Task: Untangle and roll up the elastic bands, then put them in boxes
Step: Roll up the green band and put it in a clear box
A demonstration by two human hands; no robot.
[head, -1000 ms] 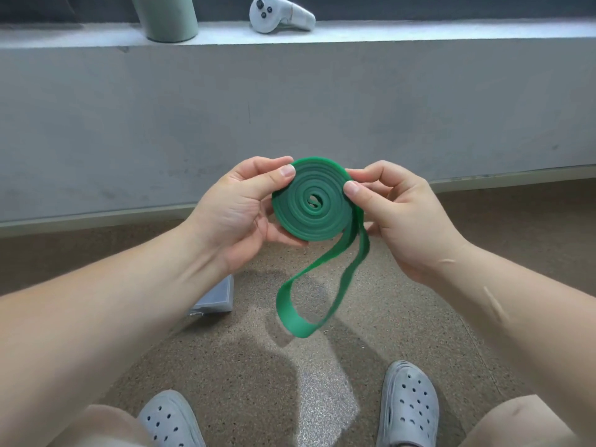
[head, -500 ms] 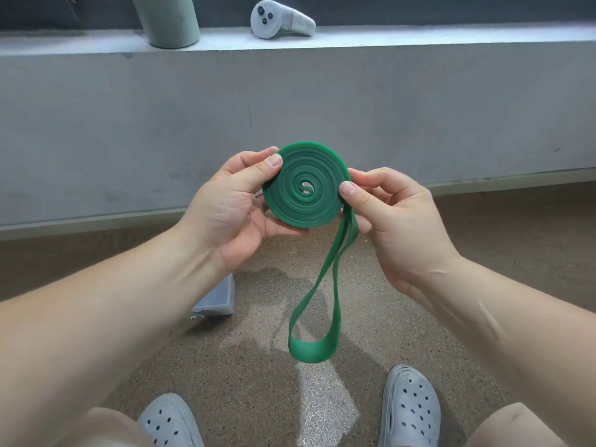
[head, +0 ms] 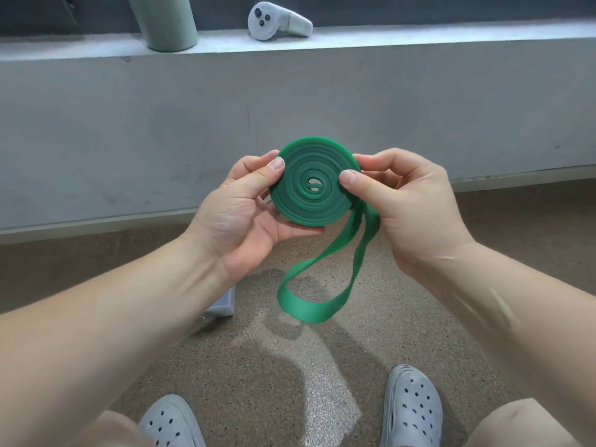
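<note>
Green elastic band coiled flat, left hand and right hand grips pinching its edges, loose loop hanging

Green band; grey perforated clogs; speckled brown floor.

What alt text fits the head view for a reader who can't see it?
Two hands hold a green elastic band mostly wound into a flat coil: the left hand grips it, the right hand pinches its edge. An unrolled loop hangs below.
</note>
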